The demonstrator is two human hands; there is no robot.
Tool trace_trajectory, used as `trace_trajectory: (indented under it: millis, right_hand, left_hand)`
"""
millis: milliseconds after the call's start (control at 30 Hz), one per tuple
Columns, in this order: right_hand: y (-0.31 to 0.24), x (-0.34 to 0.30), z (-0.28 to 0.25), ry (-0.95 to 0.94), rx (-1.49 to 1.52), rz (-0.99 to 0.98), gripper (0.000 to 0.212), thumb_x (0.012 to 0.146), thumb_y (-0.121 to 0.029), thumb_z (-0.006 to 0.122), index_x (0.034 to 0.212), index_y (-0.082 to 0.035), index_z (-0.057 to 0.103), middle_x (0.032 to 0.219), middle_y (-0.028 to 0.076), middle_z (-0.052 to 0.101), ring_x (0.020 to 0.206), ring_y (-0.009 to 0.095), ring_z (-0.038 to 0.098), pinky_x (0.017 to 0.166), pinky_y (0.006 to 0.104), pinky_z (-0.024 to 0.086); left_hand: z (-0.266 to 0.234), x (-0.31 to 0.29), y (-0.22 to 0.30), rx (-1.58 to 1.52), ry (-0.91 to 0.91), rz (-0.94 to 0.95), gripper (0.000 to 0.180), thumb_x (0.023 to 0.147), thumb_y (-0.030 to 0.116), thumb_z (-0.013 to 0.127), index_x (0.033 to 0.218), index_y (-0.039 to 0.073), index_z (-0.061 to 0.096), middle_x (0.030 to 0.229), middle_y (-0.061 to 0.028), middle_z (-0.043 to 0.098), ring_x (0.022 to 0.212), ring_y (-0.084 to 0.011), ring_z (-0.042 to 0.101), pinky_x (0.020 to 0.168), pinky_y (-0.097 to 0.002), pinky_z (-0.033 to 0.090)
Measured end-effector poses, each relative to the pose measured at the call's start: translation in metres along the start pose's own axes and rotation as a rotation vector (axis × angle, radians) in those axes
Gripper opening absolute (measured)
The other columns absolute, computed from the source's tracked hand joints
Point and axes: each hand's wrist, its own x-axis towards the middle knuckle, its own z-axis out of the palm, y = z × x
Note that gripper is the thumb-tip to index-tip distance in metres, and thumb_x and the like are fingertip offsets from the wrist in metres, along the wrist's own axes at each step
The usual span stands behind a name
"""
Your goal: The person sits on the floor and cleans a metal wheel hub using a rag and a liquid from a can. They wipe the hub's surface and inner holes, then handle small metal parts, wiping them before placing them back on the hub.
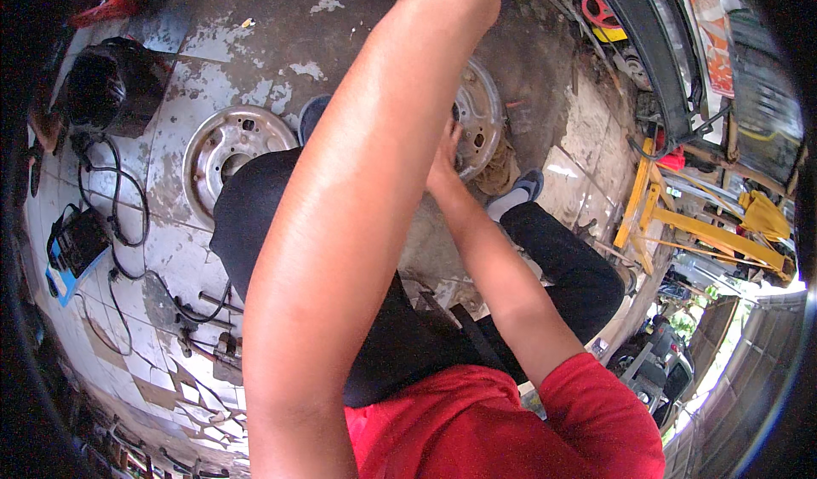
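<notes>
My left forearm crosses the middle of the picture and runs up to the top edge. My left hand is beyond that edge, out of view. Behind this forearm, my right hand grips a bare steel wheel rim near its centre, its fingers partly covered. The rim is on the floor between my feet, with a brown rag beside it. A second steel wheel rim lies on the floor to the left, partly behind my knee in black trousers.
On the left are a dark drum-shaped object, a black cable and a blue-and-black box. Worn tiles cover that floor. At right stand a yellow metal frame, a dark curved panel and a red ring-shaped part.
</notes>
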Motion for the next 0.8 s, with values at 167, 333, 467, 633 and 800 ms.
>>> trace_trajectory:
  millis: [167,333,467,633,800]
  right_hand:
    - [0.012,0.008,0.011,-0.051,0.016,-0.262,0.047,0.093,-0.025,0.059,0.14,-0.025,0.052,0.153,0.017,0.029,0.141,0.041,0.026,0.107,0.0653,0.027]
    - [0.006,0.005,0.008,0.073,0.115,-0.026,0.047,0.094,-0.023,0.058,0.14,-0.024,0.051,0.15,0.017,0.033,0.14,0.04,0.028,0.107,0.0624,0.029]
    - [0.0,0.007,0.015,0.039,0.138,-0.048,0.046,0.094,-0.025,0.057,0.14,-0.024,0.05,0.152,0.016,0.032,0.139,0.039,0.029,0.108,0.0628,0.029]
    - [0.008,0.011,0.012,0.01,0.03,-0.092,0.046,0.095,-0.024,0.057,0.14,-0.024,0.05,0.153,0.015,0.03,0.14,0.039,0.029,0.109,0.0634,0.027]
    - [0.009,0.016,-0.003,0.055,0.053,-0.112,0.048,0.092,-0.021,0.058,0.14,-0.018,0.051,0.151,0.017,0.033,0.14,0.039,0.028,0.11,0.0605,0.027]
  left_hand:
    - [-0.002,0.008,-0.004,-0.107,-0.055,-0.028,0.024,0.101,0.018,0.044,0.112,0.002,0.058,0.086,-0.0035,0.062,0.069,-0.0106,0.055,0.058,-0.0264,0.042]
    - [-0.004,0.01,-0.008,-0.086,-0.079,-0.01,0.023,0.1,0.017,0.045,0.111,0.001,0.058,0.085,-0.0032,0.062,0.068,-0.0104,0.054,0.057,-0.0258,0.04]
    - [-0.002,0.007,-0.005,-0.042,-0.076,-0.035,0.025,0.1,0.018,0.044,0.112,0.0,0.058,0.088,-0.0052,0.065,0.07,-0.0103,0.055,0.062,-0.0255,0.042]
    - [-0.002,0.0,-0.01,-0.005,-0.08,0.028,0.027,0.1,0.018,0.044,0.11,-0.002,0.06,0.092,-0.0075,0.066,0.075,-0.0129,0.058,0.073,-0.0279,0.046]
    - [-0.001,0.001,-0.011,-0.005,-0.088,0.041,0.028,0.1,0.018,0.045,0.11,-0.003,0.06,0.093,-0.008,0.067,0.077,-0.0129,0.058,0.075,-0.0286,0.047]
